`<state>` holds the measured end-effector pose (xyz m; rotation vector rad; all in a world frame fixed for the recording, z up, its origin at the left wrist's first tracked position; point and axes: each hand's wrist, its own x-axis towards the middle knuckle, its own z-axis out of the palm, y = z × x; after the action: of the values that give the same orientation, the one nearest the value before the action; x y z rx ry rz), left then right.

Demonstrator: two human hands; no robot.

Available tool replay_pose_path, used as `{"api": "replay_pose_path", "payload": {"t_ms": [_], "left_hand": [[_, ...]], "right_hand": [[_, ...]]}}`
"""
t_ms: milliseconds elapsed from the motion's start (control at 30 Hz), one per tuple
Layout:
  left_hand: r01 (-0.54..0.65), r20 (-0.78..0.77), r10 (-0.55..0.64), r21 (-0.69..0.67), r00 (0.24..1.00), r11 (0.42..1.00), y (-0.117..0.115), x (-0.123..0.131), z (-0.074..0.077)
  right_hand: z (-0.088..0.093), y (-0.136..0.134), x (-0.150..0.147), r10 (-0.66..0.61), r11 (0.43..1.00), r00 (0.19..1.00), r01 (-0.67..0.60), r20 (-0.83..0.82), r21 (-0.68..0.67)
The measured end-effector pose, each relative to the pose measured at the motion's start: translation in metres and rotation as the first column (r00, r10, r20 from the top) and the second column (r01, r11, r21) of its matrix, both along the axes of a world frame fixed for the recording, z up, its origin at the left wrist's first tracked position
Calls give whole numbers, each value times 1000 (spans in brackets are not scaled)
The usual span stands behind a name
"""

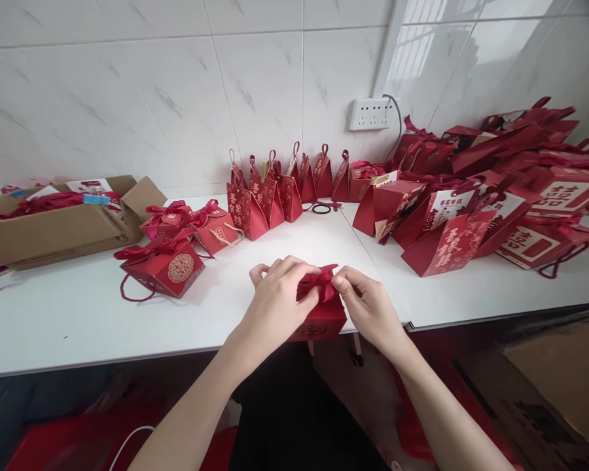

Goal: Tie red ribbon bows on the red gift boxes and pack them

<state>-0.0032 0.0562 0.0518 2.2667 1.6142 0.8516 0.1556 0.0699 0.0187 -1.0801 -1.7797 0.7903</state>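
Note:
A small red gift box [321, 323] sits at the front edge of the white table, with a red ribbon bow [326, 285] on its top. From the left, my left hand [285, 288] reaches over the box, thumb and forefinger closed on the ribbon. My right hand [366, 302] pinches the ribbon at the right side of the bow between thumb and forefinger. My fingers cover part of the box's top and the knot.
Bow-tied red boxes [169, 268] stand to the left, beside an open cardboard carton [53, 232]. Triangular red boxes [248, 209] line the back near a black ring [321, 209]. More red boxes [451, 242] are piled at right, below a wall socket strip [370, 114].

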Motion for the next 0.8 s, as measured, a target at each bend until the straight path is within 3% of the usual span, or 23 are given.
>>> {"api": "replay_pose_path", "payload": {"t_ms": [233,333,467,567,700,800], "left_hand": [[-60,11,59,104,998,993,3,3,-14],[-48,28,45,107,999,993,2,4,-13],[-4,79,3,17,997,1000,2,1,-13],[71,242,-53,-66,969,995,3,-4,-14],[209,476,-95,-192,874,959,7,-12,-15],[222,480,-71,-265,874,938,9,-14,-13]], "right_hand": [[3,-14,4,-25,999,988,21,153,28],[6,-16,4,17,1000,993,-20,117,21],[6,-10,5,146,988,989,-145,10,-49],[3,-4,6,181,978,982,-186,-60,-94],[-2,2,8,216,954,961,-246,-171,-173],[-2,4,10,242,927,940,-297,-241,-230]]}}
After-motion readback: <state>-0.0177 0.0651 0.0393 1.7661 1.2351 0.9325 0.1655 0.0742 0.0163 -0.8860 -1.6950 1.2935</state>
